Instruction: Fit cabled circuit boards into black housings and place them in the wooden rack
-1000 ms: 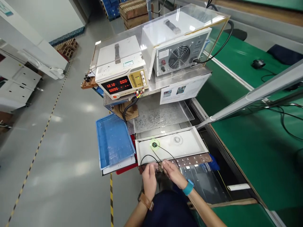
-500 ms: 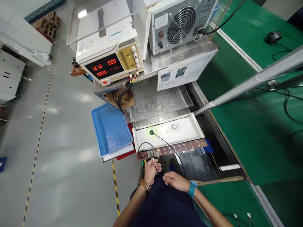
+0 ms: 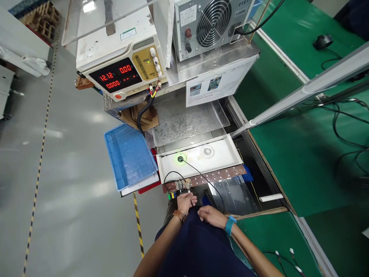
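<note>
My left hand (image 3: 186, 202) is closed in a pinch at the front edge of a brown perforated strip (image 3: 213, 176). A small white connector (image 3: 189, 191) shows at its fingertips, against a metal fixture on the strip. Just to the right, my right hand (image 3: 211, 216) is curled shut in front of the dark clothing; whatever its fingers hold is hidden. In the shallow white tray (image 3: 223, 164) behind the strip, a small round circuit board (image 3: 180, 159) sits in a glowing green ring. A thin black cable (image 3: 201, 175) runs from that board over the strip and loops down towards my hands.
A power supply (image 3: 119, 77) with red digits stands on a metal shelf beside a grey fan unit (image 3: 213, 29). A blue bin (image 3: 129, 157) lies left of the tray. A slanting white pole (image 3: 276, 104) crosses the right side above green mats (image 3: 288, 161).
The whole view has shifted slightly. My left hand keeps its pinch at the strip's edge. The cable stretch seen between my hands earlier is now mostly out of sight.
</note>
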Motion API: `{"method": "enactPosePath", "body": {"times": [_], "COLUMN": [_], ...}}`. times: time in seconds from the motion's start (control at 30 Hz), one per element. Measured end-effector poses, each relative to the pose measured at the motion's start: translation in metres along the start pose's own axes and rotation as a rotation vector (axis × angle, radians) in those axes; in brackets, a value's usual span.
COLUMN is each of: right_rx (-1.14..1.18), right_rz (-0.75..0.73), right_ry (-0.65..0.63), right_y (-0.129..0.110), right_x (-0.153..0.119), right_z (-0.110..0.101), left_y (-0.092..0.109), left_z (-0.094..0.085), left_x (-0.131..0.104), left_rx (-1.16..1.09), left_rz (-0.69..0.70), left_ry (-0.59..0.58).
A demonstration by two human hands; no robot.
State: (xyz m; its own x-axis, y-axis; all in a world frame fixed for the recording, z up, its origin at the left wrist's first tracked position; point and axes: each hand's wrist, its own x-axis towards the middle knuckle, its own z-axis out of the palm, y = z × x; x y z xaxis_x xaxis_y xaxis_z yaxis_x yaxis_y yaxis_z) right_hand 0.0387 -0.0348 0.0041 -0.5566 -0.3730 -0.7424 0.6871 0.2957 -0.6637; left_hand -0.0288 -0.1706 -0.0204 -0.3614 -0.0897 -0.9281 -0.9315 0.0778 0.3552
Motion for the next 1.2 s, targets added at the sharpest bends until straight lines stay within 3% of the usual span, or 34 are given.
{"method": "enactPosePath", "body": {"times": [0.4,1.03,1.2], "right_rx": [0.01,-0.085,-0.208], "right_rz": [-0.005,-0.016,-0.036], "right_ry": [0.012,0.063,0.171], "right_y": [0.003,0.01,0.003], "right_x": [0.001,0.002,0.009], "right_z": [-0.001,-0.001,-0.023], "left_y": [0.001,-0.011,-0.012], "left_z": [0.004,0.012,0.014], "left_x": [0.006,0.006,0.004], "left_rx": [0.049,-0.12,-0.152], "left_rz": [-0.019,0.111,0.129], "left_ry": [0.026,0.137,0.15]}}
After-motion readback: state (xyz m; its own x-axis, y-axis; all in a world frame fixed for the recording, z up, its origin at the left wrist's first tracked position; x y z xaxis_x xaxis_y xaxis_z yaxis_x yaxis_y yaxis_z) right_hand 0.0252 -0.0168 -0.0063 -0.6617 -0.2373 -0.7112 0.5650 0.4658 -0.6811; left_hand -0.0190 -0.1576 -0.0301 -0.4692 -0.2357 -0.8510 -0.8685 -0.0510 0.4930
